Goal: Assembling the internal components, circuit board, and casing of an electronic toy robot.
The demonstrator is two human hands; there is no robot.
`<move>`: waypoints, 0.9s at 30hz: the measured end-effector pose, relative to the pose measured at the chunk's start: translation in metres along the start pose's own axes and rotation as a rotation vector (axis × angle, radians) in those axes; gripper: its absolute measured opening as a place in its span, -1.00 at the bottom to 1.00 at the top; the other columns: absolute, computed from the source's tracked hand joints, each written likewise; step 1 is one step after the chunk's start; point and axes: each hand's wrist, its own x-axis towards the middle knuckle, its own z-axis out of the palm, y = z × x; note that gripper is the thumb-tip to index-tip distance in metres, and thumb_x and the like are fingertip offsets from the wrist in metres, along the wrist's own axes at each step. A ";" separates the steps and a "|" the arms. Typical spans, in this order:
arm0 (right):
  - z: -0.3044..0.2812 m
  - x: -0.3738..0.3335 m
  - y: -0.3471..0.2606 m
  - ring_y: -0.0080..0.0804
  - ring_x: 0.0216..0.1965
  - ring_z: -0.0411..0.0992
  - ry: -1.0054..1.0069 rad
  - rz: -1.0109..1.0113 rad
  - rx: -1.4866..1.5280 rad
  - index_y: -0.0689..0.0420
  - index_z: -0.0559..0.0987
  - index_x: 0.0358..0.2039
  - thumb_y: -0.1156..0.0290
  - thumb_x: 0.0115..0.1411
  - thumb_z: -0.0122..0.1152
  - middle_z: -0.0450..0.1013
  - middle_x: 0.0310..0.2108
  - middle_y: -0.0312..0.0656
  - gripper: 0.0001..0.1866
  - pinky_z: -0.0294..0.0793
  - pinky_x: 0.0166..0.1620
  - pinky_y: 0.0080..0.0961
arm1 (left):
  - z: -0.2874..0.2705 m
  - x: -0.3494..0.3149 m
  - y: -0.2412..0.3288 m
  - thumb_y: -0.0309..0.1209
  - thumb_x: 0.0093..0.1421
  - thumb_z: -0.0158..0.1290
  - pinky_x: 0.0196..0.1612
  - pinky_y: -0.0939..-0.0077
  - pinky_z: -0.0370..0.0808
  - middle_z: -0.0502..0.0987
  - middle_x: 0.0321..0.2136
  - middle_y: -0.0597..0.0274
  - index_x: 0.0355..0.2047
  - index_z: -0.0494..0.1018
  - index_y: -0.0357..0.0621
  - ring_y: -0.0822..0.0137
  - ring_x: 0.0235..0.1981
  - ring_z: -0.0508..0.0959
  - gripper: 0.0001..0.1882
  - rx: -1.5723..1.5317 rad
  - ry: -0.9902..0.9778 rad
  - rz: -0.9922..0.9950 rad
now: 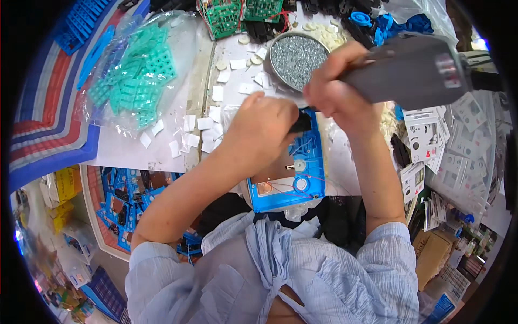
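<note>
My right hand [342,89] is wrapped around a grey electric screwdriver [410,73], held tilted beside the screw bowl; its tip is hidden by my fingers. Below it lies an open blue plastic housing [314,162] with a brown circuit board [278,167], thin red wires and a round whitish piece [300,184] inside. Over the far part of this housing, my left hand [265,121] is closed on a black part [302,123], mostly covered by the fingers. Small grey screws [299,59] fill a round bowl [271,69] just beyond both hands.
White pads [205,123] lie scattered left of the housing. A clear bag of turquoise keypads [137,75] sits at the left, and green circuit boards [221,19] at the back. Printed cards [426,135] are stacked at the right. A tub of blue housings [116,208] stands lower left.
</note>
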 end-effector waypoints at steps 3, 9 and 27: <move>-0.034 0.005 -0.033 -0.52 -0.57 0.21 0.179 -0.155 0.031 0.23 0.34 0.02 0.32 0.34 0.00 0.23 -0.62 -0.32 -0.67 0.31 -0.35 -0.40 | -0.023 -0.003 0.012 -0.37 -0.06 0.32 0.04 0.17 0.50 0.55 -0.06 0.01 -0.22 0.48 -0.15 0.00 -0.02 0.55 -0.62 -0.051 0.121 0.126; -0.067 -0.005 -0.094 -0.23 -0.19 0.49 0.857 -0.745 -0.884 0.32 0.44 0.05 0.59 0.16 0.26 0.50 -0.12 -0.03 -0.58 0.50 0.01 -0.31 | -0.138 -0.089 0.022 -0.44 -0.09 0.33 0.19 0.21 0.44 0.49 0.10 -0.13 -0.05 0.49 -0.24 -0.04 0.12 0.52 -0.47 -0.326 0.340 -0.361; -0.208 0.093 0.039 -0.02 -0.12 0.60 0.371 0.625 -1.738 0.08 0.71 -0.17 -0.07 0.10 0.33 0.64 -0.23 -0.02 -0.52 0.56 -0.07 -0.19 | -0.109 -0.352 -0.089 -0.34 0.05 0.26 0.08 0.12 0.48 0.56 -0.05 -0.14 0.06 0.48 -0.22 -0.11 0.01 0.56 -0.46 0.220 -0.536 -1.059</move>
